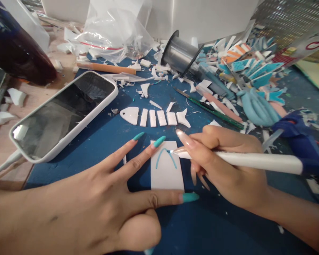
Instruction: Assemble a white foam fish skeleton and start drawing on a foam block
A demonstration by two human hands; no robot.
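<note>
A small white flat piece (166, 179) lies on the blue mat, marked with a curved blue line like an arch. My left hand (114, 187) rests with its fingers spread, one fingertip on the top left of this piece and another finger across its lower edge. In my right hand (223, 166) a white pen (252, 161) is gripped, its tip touching the piece by the right side of the arch. Just beyond, white cut pieces lie in a row as a fish: a head (130, 115) with a small hole, several strips (161, 118) and a tail (184, 118).
A phone (66, 113) on a cable lies at left, near a dark bottle (16, 42). Behind are a clear bag (114, 32) and a spool (182, 53). At right lie a green craft knife (210, 108), scissors (257, 106), a blue tool (303, 141) and scraps.
</note>
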